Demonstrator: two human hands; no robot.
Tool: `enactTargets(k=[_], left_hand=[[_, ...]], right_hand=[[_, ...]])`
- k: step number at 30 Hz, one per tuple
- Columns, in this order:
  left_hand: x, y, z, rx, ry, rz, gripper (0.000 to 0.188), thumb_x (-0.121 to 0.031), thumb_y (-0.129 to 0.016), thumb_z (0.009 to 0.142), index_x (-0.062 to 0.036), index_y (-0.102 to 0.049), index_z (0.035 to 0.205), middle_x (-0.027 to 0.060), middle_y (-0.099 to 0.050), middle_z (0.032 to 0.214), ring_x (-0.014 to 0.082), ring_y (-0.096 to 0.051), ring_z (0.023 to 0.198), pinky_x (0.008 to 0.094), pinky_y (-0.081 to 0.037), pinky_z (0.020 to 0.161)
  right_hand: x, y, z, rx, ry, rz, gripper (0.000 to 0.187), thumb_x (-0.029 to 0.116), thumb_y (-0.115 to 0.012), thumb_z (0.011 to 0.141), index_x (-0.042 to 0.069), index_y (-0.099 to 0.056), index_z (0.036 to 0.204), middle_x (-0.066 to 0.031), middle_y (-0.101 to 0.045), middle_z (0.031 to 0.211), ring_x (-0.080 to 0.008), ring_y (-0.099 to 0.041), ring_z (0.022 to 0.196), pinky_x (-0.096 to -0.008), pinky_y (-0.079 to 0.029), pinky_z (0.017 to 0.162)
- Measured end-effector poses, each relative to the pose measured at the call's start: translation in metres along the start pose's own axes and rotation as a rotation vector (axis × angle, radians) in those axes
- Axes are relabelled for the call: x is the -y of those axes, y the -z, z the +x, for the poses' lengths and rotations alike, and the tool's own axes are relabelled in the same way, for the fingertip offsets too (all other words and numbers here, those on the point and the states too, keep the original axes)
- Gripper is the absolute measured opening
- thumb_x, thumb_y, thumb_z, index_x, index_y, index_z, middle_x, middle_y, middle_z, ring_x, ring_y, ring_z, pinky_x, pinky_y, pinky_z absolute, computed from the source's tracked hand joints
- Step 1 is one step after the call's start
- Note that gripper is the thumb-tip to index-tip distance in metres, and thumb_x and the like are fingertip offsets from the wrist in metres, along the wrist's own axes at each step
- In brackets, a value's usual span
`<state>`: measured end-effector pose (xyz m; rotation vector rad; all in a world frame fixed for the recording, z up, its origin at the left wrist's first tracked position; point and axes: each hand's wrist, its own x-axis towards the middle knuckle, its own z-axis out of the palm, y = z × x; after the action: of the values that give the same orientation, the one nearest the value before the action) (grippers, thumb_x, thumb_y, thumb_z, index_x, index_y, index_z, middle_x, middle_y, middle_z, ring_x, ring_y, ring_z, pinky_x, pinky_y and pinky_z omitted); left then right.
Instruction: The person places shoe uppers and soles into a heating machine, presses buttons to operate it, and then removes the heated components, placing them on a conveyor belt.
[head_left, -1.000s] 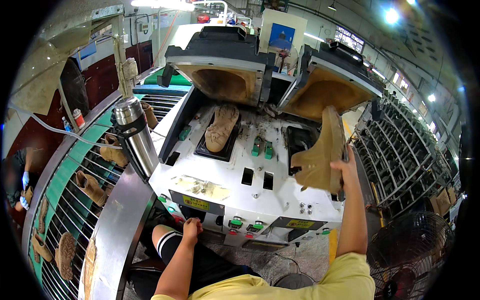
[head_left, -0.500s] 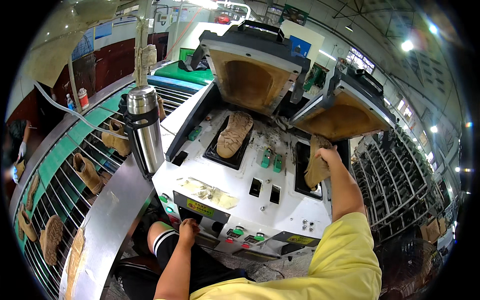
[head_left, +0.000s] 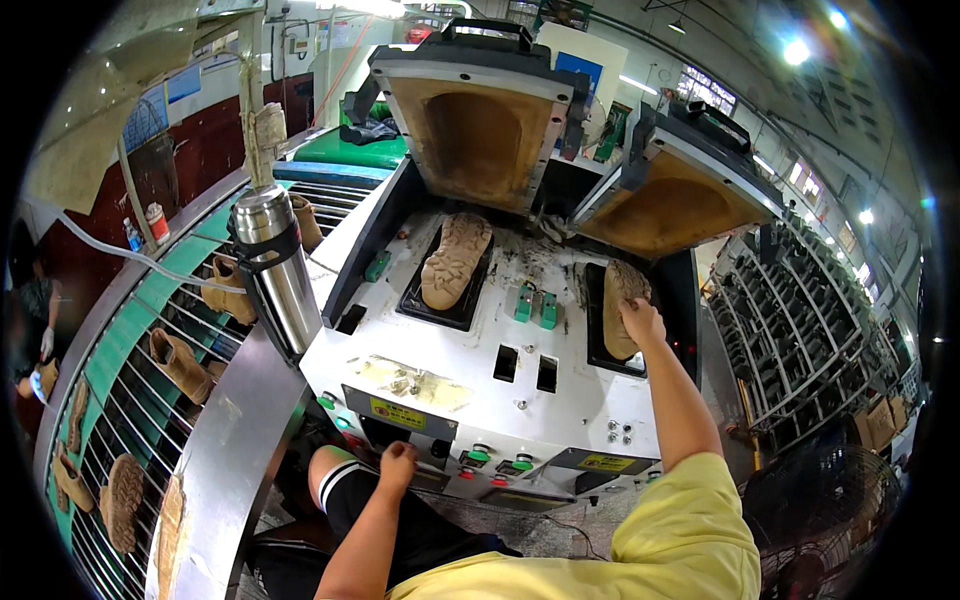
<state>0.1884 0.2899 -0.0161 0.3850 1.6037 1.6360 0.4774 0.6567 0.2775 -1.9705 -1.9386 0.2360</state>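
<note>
My right hand grips the side of a tan boot in the right-hand black recess of a white two-bay machine. The boot's lugged sole is partly turned up. Near the machine's front panel, my left hand is closed with its fingers curled; whatever it may hold is hidden. In the left-hand recess, a second tan boot lies with its sole facing up, untouched. Over the two recesses, the left lid and the right lid are raised, showing brown, hollowed undersides.
A steel flask stands left of the machine beside a metal ledge. Several tan boots lie on the barred rack further left. At right are a tall rack of dark items and a fan. Another person's gloved hand shows at far left.
The boot in the right recess has turned from its side to show more sole, and sits straighter. My right hand has shifted with it. My left hand stays closed near the panel.
</note>
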Motion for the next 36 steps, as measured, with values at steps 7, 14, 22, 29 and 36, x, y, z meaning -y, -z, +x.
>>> enactTargets(k=[7, 14, 22, 29, 36], left_hand=[[-0.024, -0.042, -0.065, 0.55, -0.279, 0.759, 0.022, -0.026, -0.063, 0.082, -0.0055, -0.069, 0.089, 0.0141, -0.067, 0.079, 0.0282, -0.066, 0.074, 0.0359, -0.05, 0.068], [-0.043, -0.152, -0.093, 0.91, -0.305, 0.612, 0.028, -0.026, -0.05, 0.093, -0.0041, -0.065, 0.1, 0.0167, -0.065, 0.097, 0.0316, -0.062, 0.089, 0.0377, -0.048, 0.077], [-0.065, -0.094, -0.085, 0.854, -0.211, 0.554, 0.027, -0.024, -0.057, 0.091, -0.0019, -0.065, 0.104, 0.0147, -0.068, 0.096, 0.0244, -0.065, 0.088, 0.0341, -0.049, 0.076], [-0.012, 0.156, -0.084, -0.243, -0.188, 0.023, 0.013, -0.008, -0.055, 0.09, 0.0004, -0.063, 0.086, 0.0069, -0.064, 0.076, 0.0138, -0.059, 0.066, 0.0263, -0.047, 0.063], [0.07, 0.312, -0.093, -0.864, 0.257, -0.622, 0.014, -0.017, -0.057, 0.086, -0.0053, -0.059, 0.08, 0.0038, -0.058, 0.065, 0.0178, -0.055, 0.054, 0.0302, -0.048, 0.049]], right_hand=[[-0.175, -0.019, -0.16, -0.499, 0.358, 0.418, 0.02, 0.009, -0.057, 0.088, -0.002, -0.053, 0.071, -0.0136, -0.048, 0.06, -0.025, -0.045, 0.053, -0.0359, -0.035, 0.052], [-0.25, -0.05, -0.244, -0.263, -1.163, 1.715, 0.024, 0.033, -0.053, 0.092, 0.012, -0.045, 0.083, 0.0025, -0.04, 0.066, -0.0126, -0.039, 0.057, -0.029, -0.032, 0.054], [-0.264, -0.113, -0.268, 0.286, -0.595, 1.029, 0.019, 0.029, -0.057, 0.085, 0.011, -0.053, 0.08, -0.0027, -0.048, 0.062, -0.0179, -0.049, 0.059, -0.0383, -0.043, 0.058], [0.014, -0.078, -0.296, 1.523, 0.731, -0.001, 0.06, 0.044, -0.061, 0.086, 0.009, -0.048, 0.133, -0.0099, -0.064, 0.112, -0.0197, -0.061, 0.102, -0.0321, -0.048, 0.088], [0.243, -0.115, -0.167, 0.131, 0.614, 0.879, 0.04, 0.023, -0.07, 0.078, 0.007, -0.053, 0.111, -0.01, -0.059, 0.098, -0.0199, -0.058, 0.092, -0.0338, -0.047, 0.083]])
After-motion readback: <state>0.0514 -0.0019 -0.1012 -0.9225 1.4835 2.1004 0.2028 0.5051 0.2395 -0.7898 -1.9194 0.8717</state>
